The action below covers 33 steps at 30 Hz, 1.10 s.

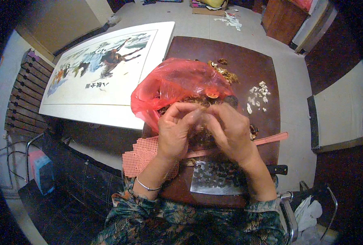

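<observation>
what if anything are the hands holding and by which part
Cannot tell: the left hand and right hand are close together at the fingertips, near the translucent red plastic bag, but no held piece shows clearly.

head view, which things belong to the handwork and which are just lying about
Likely in the job:
- left hand and right hand, close together
- red plastic bag
- brown shell-like scraps
- pale pieces

Likely just lying about:
- pink flyswatter
- cleaver, in neither hand
- blue-and-pink box

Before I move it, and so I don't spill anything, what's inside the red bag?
Brown pieces show at the open edge of the red bag, beyond the left hand and right hand. Anything deeper is covered by folded plastic, so I cannot tell.
</observation>
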### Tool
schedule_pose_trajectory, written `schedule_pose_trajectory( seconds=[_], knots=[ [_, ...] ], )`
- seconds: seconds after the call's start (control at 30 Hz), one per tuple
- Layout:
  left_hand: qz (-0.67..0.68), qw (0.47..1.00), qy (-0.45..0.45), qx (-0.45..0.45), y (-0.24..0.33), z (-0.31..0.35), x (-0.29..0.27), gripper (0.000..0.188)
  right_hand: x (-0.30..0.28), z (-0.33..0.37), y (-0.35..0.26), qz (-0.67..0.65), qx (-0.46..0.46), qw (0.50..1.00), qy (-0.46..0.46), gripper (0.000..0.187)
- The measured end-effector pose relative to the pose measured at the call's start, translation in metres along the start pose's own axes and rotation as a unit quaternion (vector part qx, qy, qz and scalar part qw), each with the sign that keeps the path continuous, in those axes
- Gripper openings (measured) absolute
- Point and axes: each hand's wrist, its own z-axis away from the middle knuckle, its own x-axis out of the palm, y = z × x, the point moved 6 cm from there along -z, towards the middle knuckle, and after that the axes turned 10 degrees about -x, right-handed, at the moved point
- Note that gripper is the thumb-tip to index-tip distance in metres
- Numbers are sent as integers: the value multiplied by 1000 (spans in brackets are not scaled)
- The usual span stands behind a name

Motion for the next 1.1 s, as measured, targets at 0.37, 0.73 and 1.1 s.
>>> schedule_pose_trajectory(
  seconds=[0.37, 0.73, 1.1],
  knots=[
    [-112, 993, -3, 29, 2, 4, 4, 18, -2, 1, -2, 40, -36, 998, 12, 9],
    [-40, 998, -5, -51, -7, 1, 2, 21, -10, 1, 5, 46, -26, 998, 43, 6],
    [134, 980, -90, -117, -19, -5, -2, 19, -7, -2, 6, -12, -30, 999, 31, 11]
  ],
)
